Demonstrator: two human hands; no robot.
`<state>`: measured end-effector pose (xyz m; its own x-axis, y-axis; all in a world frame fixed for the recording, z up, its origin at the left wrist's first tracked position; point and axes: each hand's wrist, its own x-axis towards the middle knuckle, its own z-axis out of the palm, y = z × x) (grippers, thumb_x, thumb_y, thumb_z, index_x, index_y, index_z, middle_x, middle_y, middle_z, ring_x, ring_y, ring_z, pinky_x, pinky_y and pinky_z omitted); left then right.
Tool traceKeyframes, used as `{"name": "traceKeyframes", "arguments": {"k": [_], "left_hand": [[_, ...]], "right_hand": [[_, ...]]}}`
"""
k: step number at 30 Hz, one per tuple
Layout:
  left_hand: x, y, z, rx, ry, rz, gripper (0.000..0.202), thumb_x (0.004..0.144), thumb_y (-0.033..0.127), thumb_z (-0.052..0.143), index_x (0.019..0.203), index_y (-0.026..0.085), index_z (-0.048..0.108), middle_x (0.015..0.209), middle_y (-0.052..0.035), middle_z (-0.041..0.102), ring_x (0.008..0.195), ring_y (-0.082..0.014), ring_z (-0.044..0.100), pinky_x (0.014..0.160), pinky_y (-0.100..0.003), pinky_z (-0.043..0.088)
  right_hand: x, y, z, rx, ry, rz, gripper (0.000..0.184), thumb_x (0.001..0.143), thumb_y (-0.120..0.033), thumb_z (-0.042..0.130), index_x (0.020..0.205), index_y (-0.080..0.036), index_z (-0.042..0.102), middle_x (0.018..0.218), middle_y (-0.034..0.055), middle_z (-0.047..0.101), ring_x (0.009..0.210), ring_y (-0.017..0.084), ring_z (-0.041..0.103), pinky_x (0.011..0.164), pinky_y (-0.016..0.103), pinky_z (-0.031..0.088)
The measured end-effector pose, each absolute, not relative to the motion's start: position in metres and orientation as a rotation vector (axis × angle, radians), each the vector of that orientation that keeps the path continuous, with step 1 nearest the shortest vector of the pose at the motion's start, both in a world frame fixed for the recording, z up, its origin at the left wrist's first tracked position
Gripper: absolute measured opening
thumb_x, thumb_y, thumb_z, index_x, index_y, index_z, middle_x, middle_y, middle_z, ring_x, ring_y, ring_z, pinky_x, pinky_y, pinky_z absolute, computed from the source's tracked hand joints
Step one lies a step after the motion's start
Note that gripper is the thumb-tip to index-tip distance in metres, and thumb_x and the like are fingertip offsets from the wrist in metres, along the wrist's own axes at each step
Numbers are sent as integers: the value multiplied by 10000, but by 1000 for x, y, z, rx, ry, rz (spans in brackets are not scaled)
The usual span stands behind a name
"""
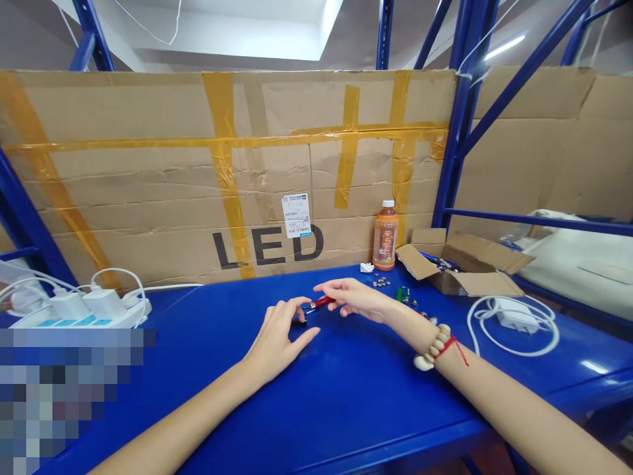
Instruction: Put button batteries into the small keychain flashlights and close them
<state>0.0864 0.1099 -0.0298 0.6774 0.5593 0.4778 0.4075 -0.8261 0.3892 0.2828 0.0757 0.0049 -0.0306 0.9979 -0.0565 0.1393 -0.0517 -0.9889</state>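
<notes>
My right hand [353,297] grips a slim red pen-like stick [324,302] between thumb and fingers, its silvery metal end pointing left. Just left of it, my left hand [281,333] rests low over the blue tabletop [316,409], thumb stretched away from the bent fingers. Its index fingertip is close to the metal end; whether they touch I cannot tell. A small dark piece [299,321] shows beneath those fingers, mostly hidden. Behind my right forearm lie several small brown bits [380,281] and some green and metallic small parts [403,295].
An orange drink bottle [386,237] stands at the back beside a crumpled white scrap [366,267]. Right of it sits an open cardboard box [457,267] with blue items inside. A coiled white charger [517,318] lies right; a power strip [79,313] left. A cardboard wall [163,198] bounds the back.
</notes>
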Motion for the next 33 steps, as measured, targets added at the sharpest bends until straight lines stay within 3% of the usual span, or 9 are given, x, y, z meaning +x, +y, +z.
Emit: {"name": "traceKeyframes", "arguments": {"k": [5,10,16,20,23,26,29,33], "left_hand": [[87,112,-32,2584,771,926,152,861,353,450,942,236,505,816,9,579,772,-164,493,743,-305,358],[88,111,-31,2628,766,882,251,787,406,553,954,228,496,722,30,564,685,-148,489,716,-298,358],[88,115,-33,2656,794,785,232,883,384,384,874,219,547,735,5,563,706,-161,494,684,-297,356],[87,119,-36,2701,806,759,235,905,324,334,917,224,546,772,-12,574,745,-182,497,696,-310,358],[87,118,-34,2651,807,773,241,916,309,291,947,232,517,779,-7,587,757,-182,510,720,-312,366],[87,116,-33,2597,825,807,211,915,312,289,1032,243,450,814,-1,597,763,-178,518,742,-314,373],[86,114,-33,2571,846,825,186,909,309,294,1039,241,408,818,2,597,763,-179,518,744,-315,373],[86,112,-33,2579,853,786,177,902,341,313,1006,242,415,811,4,598,773,-188,510,747,-327,371]], "right_hand": [[261,70,0,-1236,-1245,1449,240,846,-199,516,1078,-155,559,897,40,626,599,38,548,409,103,390],[259,74,-7,-1223,-1249,1262,312,734,-232,656,1021,-131,589,775,18,630,564,39,512,397,104,384],[247,69,-8,-1242,-1304,1061,356,623,-254,732,932,-117,620,695,-3,601,547,57,537,404,128,416],[247,70,-3,-1246,-1449,960,317,749,-346,600,992,-143,608,810,37,642,629,108,605,453,183,470],[271,75,2,-1540,-1632,423,290,813,-416,501,947,-196,634,892,36,666,713,140,629,583,233,492],[309,78,3,-2188,-1604,-245,215,812,-311,534,1001,-253,619,1099,28,618,1038,189,551,828,280,435],[337,80,0,-2458,-1491,-211,250,743,-182,606,992,-166,630,1073,117,626,1004,242,577,793,309,446],[347,83,-3,-2593,-1454,-154,156,747,-170,599,891,-150,658,965,131,659,931,235,614,715,281,459]]}}
